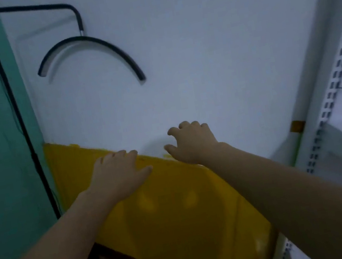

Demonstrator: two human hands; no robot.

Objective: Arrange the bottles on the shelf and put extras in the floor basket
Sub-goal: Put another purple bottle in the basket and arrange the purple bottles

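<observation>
Nearest the camera, two bare forearms (50, 251) are being stretched forward. The left hand (120, 171) is being held flat and relaxed, and the right hand (192, 141) has its fingers loosely bent and apart. Nothing is being held, and contact with the wall (198, 57) cannot be told. Probably both are being raised only for reaching. No bottles are being shown; the shelf (334, 84) is standing at the right.

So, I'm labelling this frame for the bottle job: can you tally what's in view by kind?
Hands: 2 (left hand, right hand)
Black curved wall bar: 1
Slotted shelving unit: 1
Bottles: 0 in view
Total: 4
</observation>
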